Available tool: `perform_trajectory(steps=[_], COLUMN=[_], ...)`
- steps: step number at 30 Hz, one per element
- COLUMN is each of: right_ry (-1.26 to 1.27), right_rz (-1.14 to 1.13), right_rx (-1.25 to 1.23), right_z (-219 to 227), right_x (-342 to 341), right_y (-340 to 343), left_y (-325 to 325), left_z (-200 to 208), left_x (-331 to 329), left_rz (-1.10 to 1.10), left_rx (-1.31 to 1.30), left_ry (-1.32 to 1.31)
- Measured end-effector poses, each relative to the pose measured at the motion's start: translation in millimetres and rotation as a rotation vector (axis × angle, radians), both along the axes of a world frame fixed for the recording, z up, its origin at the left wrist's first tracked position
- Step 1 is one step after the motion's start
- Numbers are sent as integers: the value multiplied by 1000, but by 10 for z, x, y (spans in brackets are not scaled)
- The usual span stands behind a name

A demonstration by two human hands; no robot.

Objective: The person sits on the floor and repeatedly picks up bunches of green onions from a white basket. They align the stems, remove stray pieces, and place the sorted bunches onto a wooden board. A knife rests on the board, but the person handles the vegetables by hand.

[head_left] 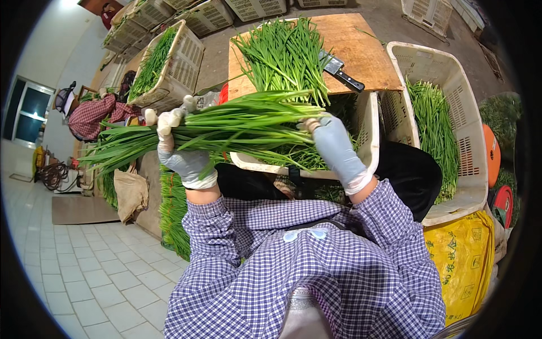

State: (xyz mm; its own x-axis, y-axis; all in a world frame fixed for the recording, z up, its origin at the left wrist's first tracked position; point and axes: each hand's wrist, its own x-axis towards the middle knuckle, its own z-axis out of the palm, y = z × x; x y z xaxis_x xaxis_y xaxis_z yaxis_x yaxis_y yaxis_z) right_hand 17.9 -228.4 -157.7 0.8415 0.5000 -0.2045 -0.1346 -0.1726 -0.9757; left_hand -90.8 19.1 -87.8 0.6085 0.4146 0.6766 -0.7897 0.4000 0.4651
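Note:
A long bunch of green chives (243, 130) lies sideways between my two gloved hands, above a white plastic crate (370, 133). My left hand (183, 155) grips the leafy part, and the leaf tips spread out past it to the left. At the pale stem end, my right hand (334, 144) is closed around the bunch. Just beyond sits a wooden board (361, 42) with a pile of loose chives (282, 53) on it. A cleaver (341, 70) with a black handle rests on the board beside the pile. More chives show inside the crate, partly hidden by the bunch.
To the right stands a tall crate (471, 147) of chives, with a yellow sack (460, 260) before it. Tied chive bundles (174, 209) are stacked at my left. Another full crate (178, 68) stands far left, near a person in a checked sleeve (93, 116).

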Motion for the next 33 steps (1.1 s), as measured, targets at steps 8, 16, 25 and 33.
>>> perform_trajectory(steps=[8, 16, 25, 33], right_ry=[-165, -60, -1070, -393], right_rz=[231, 140, 174, 261], right_rx=[-504, 87, -172, 202], right_z=[-526, -73, 469, 487], right_x=[556, 385, -609, -10], right_y=[-727, -205, 78, 393], left_y=[600, 421, -950, -868], left_z=[94, 32, 383, 611], left_x=[-329, -179, -83, 333], left_rz=[212, 350, 640, 67], left_rx=[-110, -14, 276, 241], left_ry=[19, 138, 560, 736])
